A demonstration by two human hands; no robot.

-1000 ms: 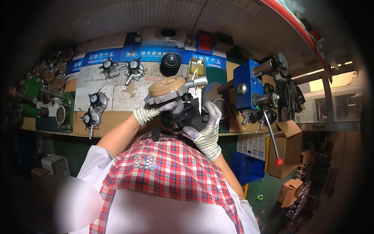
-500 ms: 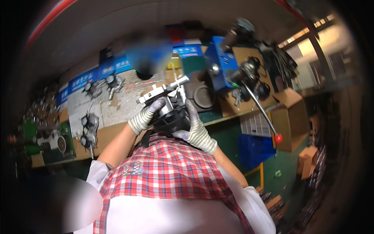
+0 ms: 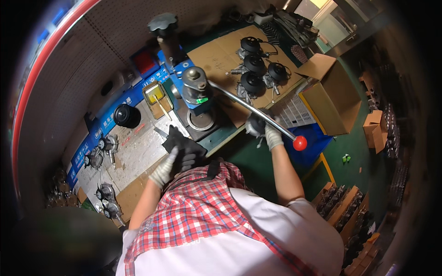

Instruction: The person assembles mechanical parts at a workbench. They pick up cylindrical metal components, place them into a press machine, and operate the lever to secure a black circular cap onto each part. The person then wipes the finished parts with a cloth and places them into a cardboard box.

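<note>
My left hand, in a striped glove with dark grey fingers, is closed on a black angular piece in front of my apron. Its exact kind is unclear. To the right, my gloved right hand grips a metal part with a dark round top, just past the bench edge and partly behind the press lever. That lever ends in a red ball and belongs to a blue hand press with a round base plate.
Several similar metal assemblies with black round tops lie on cardboard at the back right. More metal assemblies sit at left, near a black cylinder and a yellow-filled tray. An open carton and blue bin stand right.
My hands have come apart from the metal part they held together. The right hand has carried a metal part rightward; the left keeps a black piece. The view has turned right.
</note>
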